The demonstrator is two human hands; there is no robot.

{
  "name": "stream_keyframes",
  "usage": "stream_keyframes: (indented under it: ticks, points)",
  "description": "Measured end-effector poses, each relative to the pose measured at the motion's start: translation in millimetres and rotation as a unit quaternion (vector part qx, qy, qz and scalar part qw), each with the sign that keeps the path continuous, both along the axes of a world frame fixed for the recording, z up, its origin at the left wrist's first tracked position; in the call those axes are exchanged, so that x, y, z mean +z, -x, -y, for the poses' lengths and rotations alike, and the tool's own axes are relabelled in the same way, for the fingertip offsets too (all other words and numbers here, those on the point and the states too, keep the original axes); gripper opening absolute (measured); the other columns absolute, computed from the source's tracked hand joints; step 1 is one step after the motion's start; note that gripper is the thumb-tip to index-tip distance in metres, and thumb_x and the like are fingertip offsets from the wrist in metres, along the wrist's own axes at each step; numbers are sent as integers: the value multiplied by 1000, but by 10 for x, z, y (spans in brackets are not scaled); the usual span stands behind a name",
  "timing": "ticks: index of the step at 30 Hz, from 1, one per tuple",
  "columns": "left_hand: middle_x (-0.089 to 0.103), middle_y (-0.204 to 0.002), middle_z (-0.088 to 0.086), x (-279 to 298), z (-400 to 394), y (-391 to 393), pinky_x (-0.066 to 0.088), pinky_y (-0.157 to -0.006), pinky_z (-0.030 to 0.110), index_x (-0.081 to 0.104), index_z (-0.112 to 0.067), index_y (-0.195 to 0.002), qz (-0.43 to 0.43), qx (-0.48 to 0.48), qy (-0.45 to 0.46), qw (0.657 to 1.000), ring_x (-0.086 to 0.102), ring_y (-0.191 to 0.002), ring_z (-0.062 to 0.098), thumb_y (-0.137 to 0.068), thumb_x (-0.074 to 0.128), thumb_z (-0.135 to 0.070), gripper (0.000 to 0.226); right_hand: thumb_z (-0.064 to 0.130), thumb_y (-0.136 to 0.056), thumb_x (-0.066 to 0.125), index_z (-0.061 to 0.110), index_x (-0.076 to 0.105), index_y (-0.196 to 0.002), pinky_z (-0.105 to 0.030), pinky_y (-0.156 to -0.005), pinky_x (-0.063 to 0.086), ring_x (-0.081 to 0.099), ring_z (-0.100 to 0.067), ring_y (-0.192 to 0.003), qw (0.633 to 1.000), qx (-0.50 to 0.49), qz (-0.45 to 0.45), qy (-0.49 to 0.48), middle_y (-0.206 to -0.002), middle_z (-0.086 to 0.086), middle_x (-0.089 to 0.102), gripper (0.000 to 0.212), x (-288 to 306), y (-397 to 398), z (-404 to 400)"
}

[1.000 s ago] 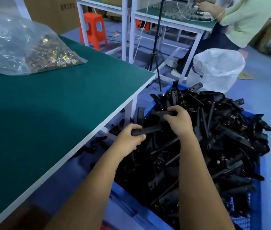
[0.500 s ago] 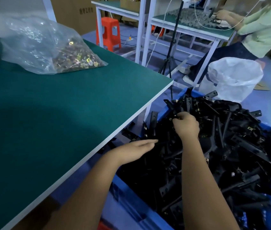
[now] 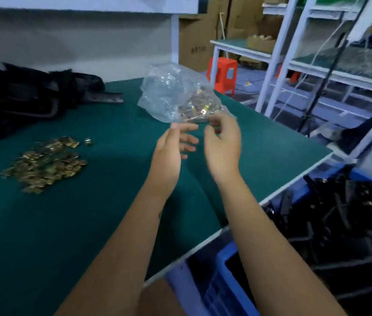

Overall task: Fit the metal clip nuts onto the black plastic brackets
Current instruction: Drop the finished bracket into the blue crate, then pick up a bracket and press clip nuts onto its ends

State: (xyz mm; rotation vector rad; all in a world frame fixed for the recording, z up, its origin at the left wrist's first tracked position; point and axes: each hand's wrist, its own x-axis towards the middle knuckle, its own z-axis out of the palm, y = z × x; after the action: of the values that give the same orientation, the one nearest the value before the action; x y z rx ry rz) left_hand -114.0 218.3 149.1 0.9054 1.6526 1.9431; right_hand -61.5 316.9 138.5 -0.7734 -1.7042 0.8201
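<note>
With loose clip nuts (image 3: 43, 164) heaped at left, the left hand (image 3: 171, 147) and right hand (image 3: 222, 144), spread and empty, had left the brackets (image 3: 340, 224) at lower right for the bag (image 3: 180, 94), probably fetching more nuts.

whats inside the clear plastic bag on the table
The bag holds a heap of brass-coloured metal clip nuts, gathered at its near right end. The rest looks like crumpled empty plastic. Motion blur hides any count, and the right hand covers the bag's near edge.
</note>
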Motion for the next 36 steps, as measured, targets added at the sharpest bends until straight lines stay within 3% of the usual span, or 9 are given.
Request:
stream_keyframes:
  ticks: [3, 7, 14, 19, 23, 25, 27, 29, 36]
  points:
    - [62, -79, 1, -127, 417, 422, 40, -69, 29, 64, -24, -101, -9, 78, -5, 997, 57, -65, 4, -109, 18, -30, 47, 6, -85, 55, 9, 68, -101, -44, -93, 43, 55, -28, -102, 977, 161, 125, -60, -102, -10, 63, 21, -56, 627, 403]
    - [61, -85, 5, -155, 1087, 1069, 43, -70, 25, 61, -23, -103, 21, 228, -39, 973, 56, -80, 16, -109, 20, -29, 42, 18, -92, 58, 13, 66, -110, -42, -96, 44, 55, -25, -107, 947, 235, 205, -75, -109, -8, 62, 21, -83, 1264, 691]
    - [54, -86, -4, -191, 2020, 1855, 36, -82, 30, 58, -26, -82, 140, 492, -63, 857, 49, -89, 16, -98, 38, -22, 26, 26, -94, 55, 18, 59, -122, -40, -96, 44, 50, -23, -113, 909, 289, 289, -77, -115, 0, 59, 29, -312, 1903, 975]
    - [60, -98, 0, -164, 1955, 1981, 40, -88, 35, 61, -26, -86, 172, 478, -34, 860, 55, -94, 17, -100, 37, -24, 28, 25, -96, 53, 28, 55, -127, -37, -95, 45, 47, -19, -119, 913, 314, 257, -34, -122, 3, 51, 32, -215, 2447, 1040]
    - [62, -96, 1, -201, 1942, 2022, 43, -91, 35, 64, -21, -91, 172, 457, -9, 872, 57, -94, 19, -104, 35, -25, 32, 31, -98, 50, 45, 49, -132, -22, -66, 41, 57, 1, -88, 894, 382, 220, 82, -134, 5, 47, 37, 19, 2943, 1110]
    - [63, -95, 1, -233, 1950, 2046, 43, -89, 35, 65, -20, -92, 166, 457, -6, 874, 58, -92, 19, -104, 35, -25, 33, 33, -99, 49, 44, 45, -139, -22, -79, 45, 55, 4, -104, 877, 412, 203, 142, -146, 7, 42, 41, 110, 3167, 1125]
    - [64, -94, 2, -266, 1951, 2073, 44, -84, 33, 66, -19, -93, 158, 460, -5, 874, 59, -89, 18, -104, 35, -25, 33, 34, -101, 47, 34, 45, -143, -35, -103, 41, 45, -14, -128, 860, 422, 194, 211, -152, 5, 38, 42, 173, 3357, 1131]
    - [66, -92, 2, -290, 1947, 2095, 44, -79, 30, 66, -19, -92, 143, 463, -2, 875, 59, -85, 16, -104, 35, -26, 34, 34, -102, 48, 24, 55, -133, -39, -107, 41, 47, -17, -121, 854, 408, 173, 273, -145, 2, 46, 33, 200, 3447, 1128]
    - [65, -90, 0, -318, 1942, 2123, 43, -76, 28, 66, -22, -89, 124, 458, 5, 880, 59, -85, 13, -104, 35, -27, 35, 19, -89, 69, 26, 75, -91, -28, -89, 53, 63, -9, -99, 967, 190, -3, 169, -100, 8, 70, 10, 87, 3177, 1184]
